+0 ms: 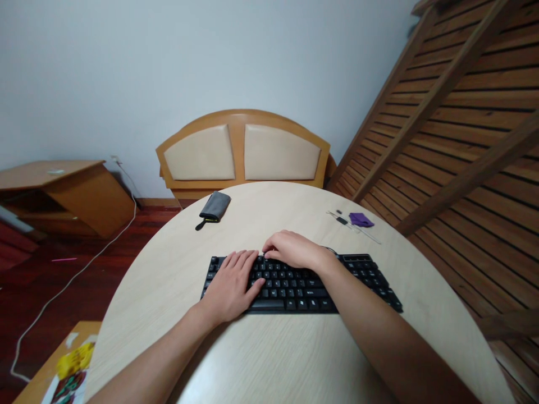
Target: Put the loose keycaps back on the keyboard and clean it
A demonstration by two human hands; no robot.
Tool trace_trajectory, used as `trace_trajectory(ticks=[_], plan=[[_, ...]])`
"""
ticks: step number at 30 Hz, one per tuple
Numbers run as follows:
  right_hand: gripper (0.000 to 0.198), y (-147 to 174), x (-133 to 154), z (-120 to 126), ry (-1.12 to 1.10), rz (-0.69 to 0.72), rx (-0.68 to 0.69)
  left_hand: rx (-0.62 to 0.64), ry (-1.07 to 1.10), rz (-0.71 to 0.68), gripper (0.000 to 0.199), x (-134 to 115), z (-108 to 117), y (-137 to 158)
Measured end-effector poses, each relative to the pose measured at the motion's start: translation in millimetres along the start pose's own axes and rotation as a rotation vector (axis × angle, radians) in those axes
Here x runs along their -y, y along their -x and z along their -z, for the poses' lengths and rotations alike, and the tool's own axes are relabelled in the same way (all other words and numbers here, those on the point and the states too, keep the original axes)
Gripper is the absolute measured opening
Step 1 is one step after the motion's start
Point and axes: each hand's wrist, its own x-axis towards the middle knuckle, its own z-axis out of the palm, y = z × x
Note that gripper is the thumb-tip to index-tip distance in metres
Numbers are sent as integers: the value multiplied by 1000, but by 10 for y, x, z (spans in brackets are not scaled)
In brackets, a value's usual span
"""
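A black keyboard (303,292) lies across the table in front of me. My left hand (233,280) rests flat on its left part, fingers stretched forward and thumb apart over the keys. At the keyboard's far edge, just right of the left fingertips, my right hand (292,249) is bent with its thumb and fingers drawn together in a pinch. What sits between those fingertips is too small to make out. The right forearm crosses over the keys and hides some of them. The number pad at the right end shows uncovered.
The round pale table (168,292) carries a grey pouch (216,206) at the far left. A purple cloth (361,219) lies at the far right beside thin pale sticks and small dark pieces. Beyond stands a wooden headboard (244,116); slatted wood (475,140) leans at right.
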Motion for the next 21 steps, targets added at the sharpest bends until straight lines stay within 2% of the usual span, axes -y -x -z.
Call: trace_trajectory(ticks=[9,14,21], plan=[[24,-20,20,-57,53,-43,10,4,-1,3,53,-8,8,-6],[21,-3,151,-53,202,-95,22,-12,5,3,54,-16,11,-1],[21,-26,317,-125,279,-170,19,-15,0,3,56,-3,-7,-1]])
